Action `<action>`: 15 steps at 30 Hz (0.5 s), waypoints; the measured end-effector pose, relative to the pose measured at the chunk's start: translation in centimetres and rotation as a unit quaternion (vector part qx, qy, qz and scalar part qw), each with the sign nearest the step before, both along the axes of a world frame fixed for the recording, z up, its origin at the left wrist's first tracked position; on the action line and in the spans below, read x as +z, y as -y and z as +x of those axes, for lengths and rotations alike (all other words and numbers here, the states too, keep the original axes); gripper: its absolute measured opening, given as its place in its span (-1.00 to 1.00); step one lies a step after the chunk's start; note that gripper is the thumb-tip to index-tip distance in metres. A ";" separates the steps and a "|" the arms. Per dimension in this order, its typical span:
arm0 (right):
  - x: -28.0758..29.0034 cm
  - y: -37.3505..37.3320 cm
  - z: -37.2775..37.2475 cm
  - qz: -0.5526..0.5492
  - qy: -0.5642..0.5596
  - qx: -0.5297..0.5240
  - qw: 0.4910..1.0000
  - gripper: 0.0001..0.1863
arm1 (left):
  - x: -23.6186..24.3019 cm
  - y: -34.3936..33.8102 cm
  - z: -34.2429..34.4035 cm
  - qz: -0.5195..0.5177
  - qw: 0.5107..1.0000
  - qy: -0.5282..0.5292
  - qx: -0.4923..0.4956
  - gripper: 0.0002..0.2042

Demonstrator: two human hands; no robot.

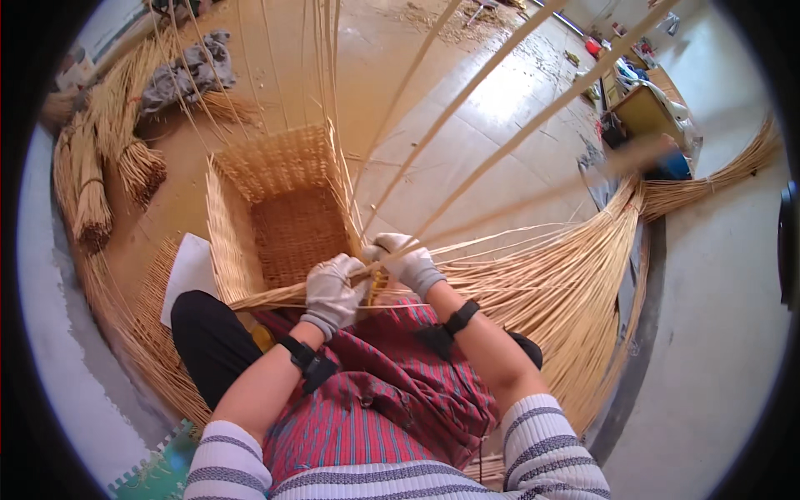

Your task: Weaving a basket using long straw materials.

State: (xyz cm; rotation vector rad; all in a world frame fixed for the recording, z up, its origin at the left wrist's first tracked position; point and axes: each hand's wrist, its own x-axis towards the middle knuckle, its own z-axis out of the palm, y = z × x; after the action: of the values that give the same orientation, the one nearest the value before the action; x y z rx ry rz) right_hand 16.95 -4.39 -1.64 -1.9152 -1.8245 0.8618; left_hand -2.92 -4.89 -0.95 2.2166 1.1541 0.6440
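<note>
Basket (275,162) of pale woven stems sits just ahead of the person's knees, its mouth facing up toward the view and its browner floor showing inside. Tall loose stakes (408,158) rise from its far and right sides and fan outward past the top of the view. Both hands wear whitish gloves and work at the near rim. The left hand (333,292) has its grip clenched around a band of stems (279,296) lying along that rim, the knuckles turned up. The right hand (404,260) is just beside it, at the near right corner, fingers curled inward; whether its grip clasps a strand or only presses there, I cannot tell. One blurred strand (542,192) slants from the hands toward the upper right. Something yellow (379,283), partly hidden, shows between the hands.

A red striped apron (383,417) covers the lap, and a black strap (308,364) circles the left wrist, with another on the right.

To the right, a large sheaf of long stems (533,292) spreads out close to the right forearm. Tied bundles (92,200) lie along the left wall, near a crumpled gray cloth (190,73). A white board (190,271) leans just beside the basket's left side. Scraps litter the far floor (383,50), and a wooden surface (646,117) with clutter on it stands at the upper right.
</note>
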 end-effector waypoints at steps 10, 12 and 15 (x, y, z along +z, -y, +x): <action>7.2 0.8 -1.0 0.406 0.034 0.183 0.895 -0.35 | 1.8 -0.2 -0.3 -0.046 0.998 -0.042 -0.023 -0.71; 6.3 -0.6 -1.6 0.350 0.066 0.151 0.922 -0.32 | 1.3 -0.3 -0.2 -0.033 0.999 -0.022 -0.026 -0.71; 5.3 -3.1 -2.1 0.300 0.154 0.205 0.919 -0.20 | 0.6 -0.1 -0.9 -0.014 1.000 0.018 -0.016 -0.68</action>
State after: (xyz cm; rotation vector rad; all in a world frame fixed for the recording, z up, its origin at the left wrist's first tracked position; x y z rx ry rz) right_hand 14.83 -1.33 3.65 -1.3475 -2.3718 0.0528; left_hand -3.84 -4.77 -0.35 2.1868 1.1009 0.6499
